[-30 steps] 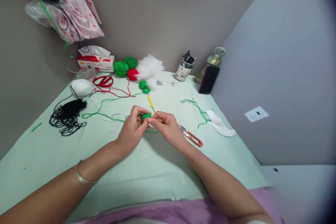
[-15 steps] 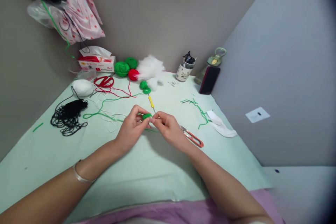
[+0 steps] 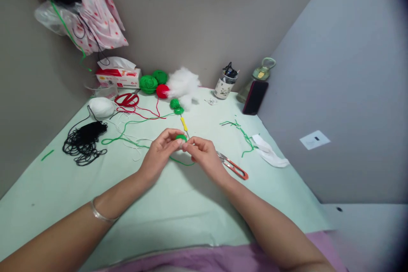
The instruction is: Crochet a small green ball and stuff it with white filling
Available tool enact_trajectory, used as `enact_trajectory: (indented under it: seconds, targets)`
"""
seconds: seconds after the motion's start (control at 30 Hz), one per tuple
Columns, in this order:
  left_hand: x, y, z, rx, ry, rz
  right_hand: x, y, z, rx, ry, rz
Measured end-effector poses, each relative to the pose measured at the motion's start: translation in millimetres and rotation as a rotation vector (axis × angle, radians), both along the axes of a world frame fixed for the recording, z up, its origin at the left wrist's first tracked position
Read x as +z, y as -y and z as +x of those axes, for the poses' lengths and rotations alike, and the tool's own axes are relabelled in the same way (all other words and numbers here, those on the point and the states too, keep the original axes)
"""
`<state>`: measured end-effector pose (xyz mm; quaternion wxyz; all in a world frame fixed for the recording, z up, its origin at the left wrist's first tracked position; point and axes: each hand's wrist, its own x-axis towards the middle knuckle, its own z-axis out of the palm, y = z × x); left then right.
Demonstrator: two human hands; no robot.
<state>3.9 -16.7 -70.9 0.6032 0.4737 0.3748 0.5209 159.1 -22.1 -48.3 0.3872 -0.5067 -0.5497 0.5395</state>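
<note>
Between my hands is a small round green crochet piece (image 3: 181, 137). My left hand (image 3: 161, 149) is closed around its left side, thumb at the front and fingers behind. My right hand (image 3: 202, 153) pinches at the piece's right edge, and its fingertips meet the left thumb; whether they also hold something small is hidden. A strand of green yarn (image 3: 181, 162) hangs below the hands onto the table. Just beyond my fingers lies a crochet hook with a yellow grip (image 3: 184, 124). Orange-handled thread snips (image 3: 236, 169) rest partly behind my right wrist.
Red-handled scissors (image 3: 127, 100), a white yarn ball (image 3: 101, 107) and tangled black yarn (image 3: 84, 138) lie left. Green balls (image 3: 148, 84), a red ball (image 3: 162, 91) and white stuffing (image 3: 185, 83) line the back. A phone (image 3: 255, 98) leans against a bottle (image 3: 263, 69) at right.
The green crochet piece has turned and shifted slightly up and right in my fingers. My left fingers have moved over its top. More of the green strand below the hands shows.
</note>
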Motion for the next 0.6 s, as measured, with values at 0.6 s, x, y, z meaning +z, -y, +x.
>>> enact_trajectory:
  seconds: [0.6]
  targets:
    - [10.9, -18.9, -29.8, 0.165, 0.038, 0.022, 3.6, -49.1, 27.5, 0.092, 0.755, 0.268]
